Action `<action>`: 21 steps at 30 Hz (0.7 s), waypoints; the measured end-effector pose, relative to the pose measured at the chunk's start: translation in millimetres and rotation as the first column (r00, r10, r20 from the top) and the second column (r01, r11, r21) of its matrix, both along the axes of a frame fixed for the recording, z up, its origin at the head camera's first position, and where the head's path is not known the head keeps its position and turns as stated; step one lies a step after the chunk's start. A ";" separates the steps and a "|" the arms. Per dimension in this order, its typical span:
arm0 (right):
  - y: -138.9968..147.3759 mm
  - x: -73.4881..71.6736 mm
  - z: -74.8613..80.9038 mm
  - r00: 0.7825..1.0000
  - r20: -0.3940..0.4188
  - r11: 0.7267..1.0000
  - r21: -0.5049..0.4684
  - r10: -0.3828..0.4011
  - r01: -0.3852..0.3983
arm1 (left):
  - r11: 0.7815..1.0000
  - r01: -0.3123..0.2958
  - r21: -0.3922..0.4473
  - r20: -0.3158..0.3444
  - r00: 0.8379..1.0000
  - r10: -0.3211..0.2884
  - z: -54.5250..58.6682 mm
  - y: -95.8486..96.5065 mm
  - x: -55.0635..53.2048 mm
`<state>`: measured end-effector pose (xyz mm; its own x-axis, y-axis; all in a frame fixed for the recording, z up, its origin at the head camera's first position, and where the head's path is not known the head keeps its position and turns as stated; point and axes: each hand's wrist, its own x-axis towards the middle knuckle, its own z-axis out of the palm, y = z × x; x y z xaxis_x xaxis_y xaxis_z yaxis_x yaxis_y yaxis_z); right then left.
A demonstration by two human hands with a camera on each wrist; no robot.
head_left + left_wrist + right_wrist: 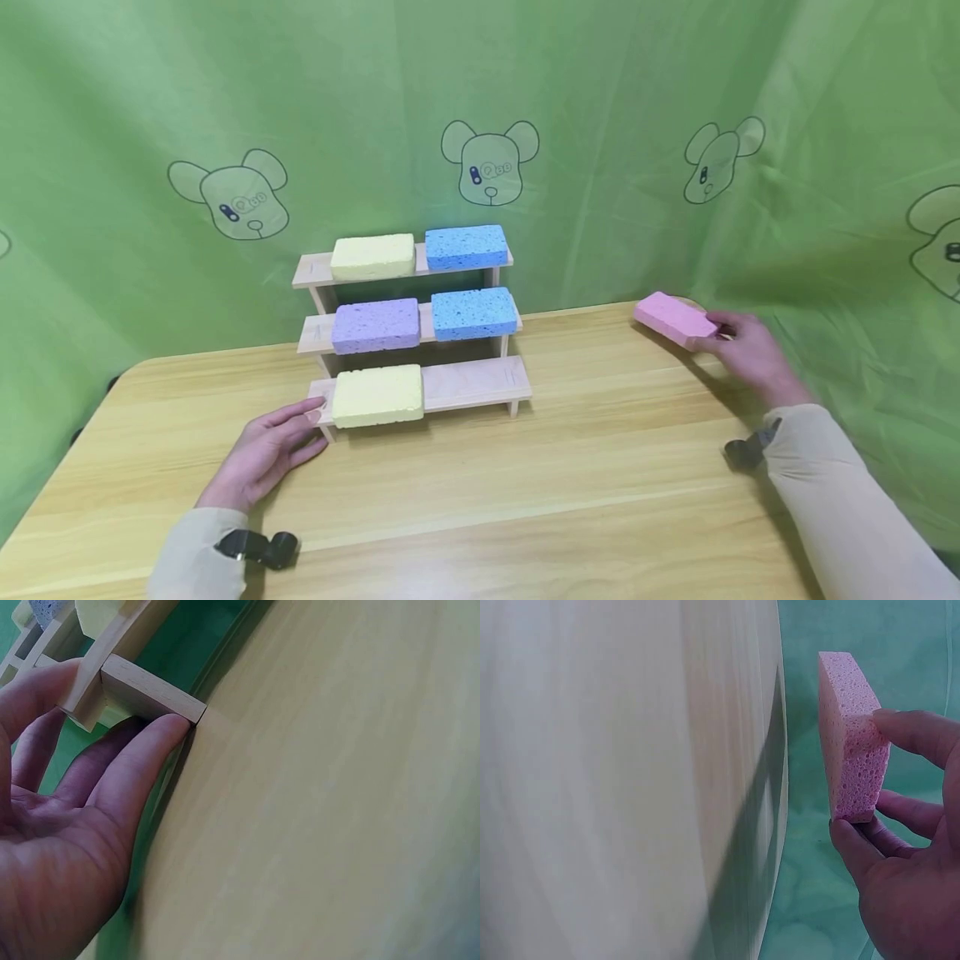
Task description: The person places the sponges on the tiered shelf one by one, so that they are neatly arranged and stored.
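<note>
My left hand [273, 450] grips the left end of the lowest step of a three-step wooden rack [480, 381]. In the left wrist view, its fingertips press the rack's end leg [154, 690]. A pink sponge [671, 318] is pinched by its near end in my right hand [746, 346], held above the table's far right part. The right wrist view shows the sponge [859, 750] between thumb and fingers. On the rack, a yellow sponge [378, 396] lies low left, a purple one [375, 325] middle left with a blue one [474, 314] beside it. The top step holds yellow [372, 257] and blue [467, 247] sponges.
The wooden table [480, 508] carries the rack left of centre, near its far edge. A green curtain [600, 167] with printed bear heads hangs behind and to the right. Dark wrist cameras [258, 547] are strapped on both sleeves.
</note>
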<state>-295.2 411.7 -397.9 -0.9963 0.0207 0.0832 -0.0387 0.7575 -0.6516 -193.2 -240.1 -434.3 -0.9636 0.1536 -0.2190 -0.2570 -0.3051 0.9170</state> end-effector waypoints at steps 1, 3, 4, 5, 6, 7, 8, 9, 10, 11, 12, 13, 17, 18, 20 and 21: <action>-1.1 0.7 0.5 1.000 0.002 1.000 0.000 0.002 -0.002 | 1.000 0.001 -0.001 0.000 1.000 -0.001 0.1 0.0 0.0; -3.9 2.1 2.1 1.000 0.005 1.000 -0.020 0.013 -0.013 | 1.000 0.001 0.000 0.001 1.000 -0.001 0.4 0.1 0.1; -5.5 2.8 2.9 1.000 0.004 1.000 -0.025 0.017 -0.016 | 1.000 0.000 0.000 0.002 1.000 0.000 0.5 0.0 0.1; -7.2 3.3 3.8 1.000 0.003 0.999 -0.027 0.019 -0.019 | 1.000 0.001 0.000 0.003 1.000 -0.001 0.5 -0.1 0.0; -9.1 3.8 4.8 1.000 0.003 0.999 -0.031 0.021 -0.020 | 1.000 0.001 0.000 0.003 1.000 -0.001 0.5 -0.2 -0.2; -11.3 4.2 5.8 1.000 0.004 0.999 -0.034 0.019 -0.019 | 1.000 0.000 -0.001 0.002 1.000 0.000 0.4 -0.3 -0.1; -13.5 4.4 6.8 1.000 0.005 0.999 -0.039 0.019 -0.019 | 1.000 -0.002 -0.003 0.000 1.000 0.002 0.2 -0.4 -0.2; -15.5 4.4 7.7 1.000 0.003 0.999 -0.040 0.019 -0.019 | 1.000 -0.004 -0.005 -0.001 1.000 0.004 0.0 -0.5 -0.2; -17.4 4.3 8.5 1.000 0.004 0.999 -0.044 0.019 -0.019 | 1.000 -0.006 -0.006 -0.003 1.000 0.005 -0.2 -0.6 -0.3; -19.2 4.3 9.2 1.000 0.004 0.999 -0.048 0.018 -0.018 | 1.000 -0.007 -0.008 -0.004 1.000 0.007 -0.4 -0.6 -0.3; -20.9 4.2 9.7 1.000 0.007 0.998 -0.054 0.020 -0.020 | 1.000 -0.009 -0.007 -0.004 1.000 0.009 -0.6 -0.6 -0.3; -22.4 4.3 10.1 1.000 0.009 0.998 -0.058 0.023 -0.023 | 1.000 -0.010 -0.007 -0.003 1.000 0.010 -0.7 -0.5 -0.2; -26.4 5.4 10.0 0.999 0.011 0.996 -0.076 0.044 -0.043 | 1.000 -0.009 -0.003 0.004 1.000 0.009 -0.6 0.1 0.3; -27.3 6.0 9.9 0.999 0.013 0.996 -0.078 0.049 -0.047 | 1.000 -0.008 -0.002 0.005 1.000 0.008 -0.4 0.3 0.4; -29.0 6.7 9.9 0.998 0.007 0.995 -0.077 0.060 -0.060 | 1.000 -0.003 0.000 0.005 1.000 0.003 0.0 0.4 0.6; -29.8 6.9 9.9 0.998 0.005 0.995 -0.075 0.067 -0.067 | 1.000 -0.003 0.000 0.005 1.000 0.003 0.2 0.4 0.6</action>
<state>-288.3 381.9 -388.0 -0.9963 -0.0404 0.0759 -0.0824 0.7029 -0.7065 -192.6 -239.7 -434.1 -0.9628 0.1509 -0.2241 -0.2611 -0.3058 0.9156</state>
